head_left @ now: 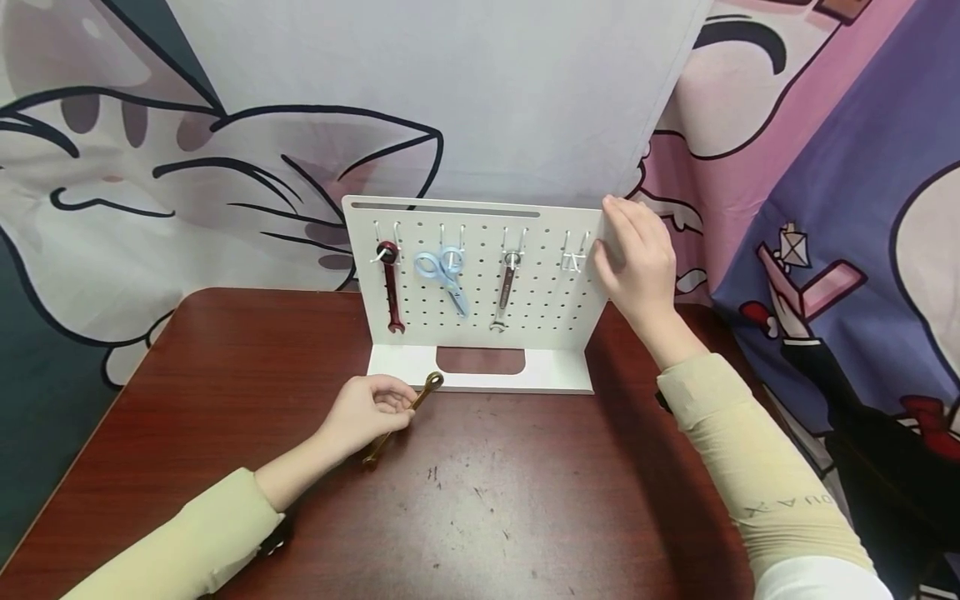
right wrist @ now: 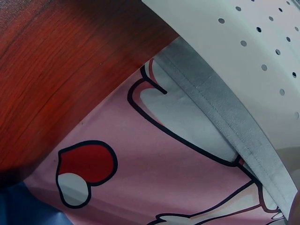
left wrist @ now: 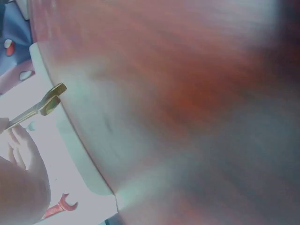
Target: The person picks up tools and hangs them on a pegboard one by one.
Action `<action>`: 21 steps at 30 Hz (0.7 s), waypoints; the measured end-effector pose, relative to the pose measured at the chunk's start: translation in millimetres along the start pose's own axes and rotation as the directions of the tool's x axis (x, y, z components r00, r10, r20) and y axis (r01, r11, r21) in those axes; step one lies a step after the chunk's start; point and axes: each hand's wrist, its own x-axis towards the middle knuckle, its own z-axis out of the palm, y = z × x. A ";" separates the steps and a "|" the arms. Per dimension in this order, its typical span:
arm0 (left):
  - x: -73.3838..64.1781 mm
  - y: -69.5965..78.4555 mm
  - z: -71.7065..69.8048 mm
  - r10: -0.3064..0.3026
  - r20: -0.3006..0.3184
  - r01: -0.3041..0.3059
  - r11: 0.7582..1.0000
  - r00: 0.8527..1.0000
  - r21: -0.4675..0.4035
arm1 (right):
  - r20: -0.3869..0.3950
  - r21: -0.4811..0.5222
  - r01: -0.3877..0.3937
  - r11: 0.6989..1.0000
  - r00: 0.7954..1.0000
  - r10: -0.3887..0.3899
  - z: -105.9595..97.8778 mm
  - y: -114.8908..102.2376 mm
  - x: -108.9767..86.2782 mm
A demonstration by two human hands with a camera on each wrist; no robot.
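Note:
In the head view my left hand point(head_left: 367, 412) holds a gold-coloured combination wrench point(head_left: 432, 382) by the middle, tilted, just in front of the pegboard's base. The left wrist view shows the open end of this wrench point(left wrist: 50, 99) beyond the fingers. At the right, my right hand point(head_left: 643, 258) grips the upper right edge of the white pegboard point(head_left: 480, 329), thumb on the front face. Hanging on its hooks from left to right are a dark red wrench point(head_left: 391, 292), light blue scissors point(head_left: 456, 290) and a silver wrench point(head_left: 506, 287). The rightmost hook point(head_left: 573, 261) bears nothing.
The pegboard's white base point(head_left: 555, 372), with a cutout, stands on a reddish-brown wooden table point(head_left: 480, 500). Behind the table hangs a cartoon-printed cloth point(head_left: 525, 100); more printed cloth point(head_left: 795, 192) is at the right, close to the table's edge.

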 end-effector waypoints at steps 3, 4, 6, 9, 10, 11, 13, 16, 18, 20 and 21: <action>7.7 7.2 8.6 0.004 -0.005 -0.004 0.997 1.000 -0.074 | -0.002 0.003 -0.001 1.000 1.000 0.001 -0.2 -0.4 0.6; 10.2 9.8 11.8 0.008 -0.006 -0.009 0.995 1.000 -0.097 | -0.002 0.002 -0.001 1.000 1.000 0.001 -0.2 -0.6 0.7; 14.5 15.0 17.7 0.019 -0.010 -0.020 0.990 1.000 -0.140 | -0.002 0.006 -0.001 1.000 1.000 0.001 0.0 -1.0 1.0; 21.1 22.1 26.6 0.039 -0.016 -0.041 0.981 0.999 -0.191 | 0.000 0.010 0.000 1.000 1.000 0.000 0.3 -0.9 0.3; 23.4 24.6 29.2 0.045 -0.021 -0.048 0.978 0.999 -0.204 | 0.000 0.011 0.001 1.000 1.000 -0.001 0.5 -0.9 0.3; 25.7 26.9 31.6 0.051 -0.025 -0.055 0.975 0.998 -0.214 | 0.000 0.014 0.002 1.000 1.000 -0.002 0.7 -0.9 0.4; 30.9 31.8 36.7 0.059 -0.033 -0.066 0.970 0.998 -0.232 | 0.001 0.017 0.004 1.000 1.000 -0.004 1.1 -0.9 0.5; 38.7 41.7 43.6 0.071 -0.043 -0.080 0.963 0.997 -0.256 | -0.003 0.019 0.009 1.000 1.000 -0.009 1.1 -0.8 0.8; 44.9 48.4 48.6 0.081 -0.043 -0.090 0.959 0.996 -0.270 | -0.005 0.016 0.011 1.000 1.000 -0.011 0.6 -0.5 0.7; 51.5 55.3 53.7 0.101 -0.039 -0.108 0.955 0.994 -0.277 | -0.007 0.012 0.013 1.000 1.000 -0.013 0.2 -0.1 0.6; 55.2 58.3 56.5 0.113 -0.035 -0.119 0.952 0.993 -0.283 | -0.005 0.009 0.013 1.000 1.000 -0.013 0.0 0.1 0.6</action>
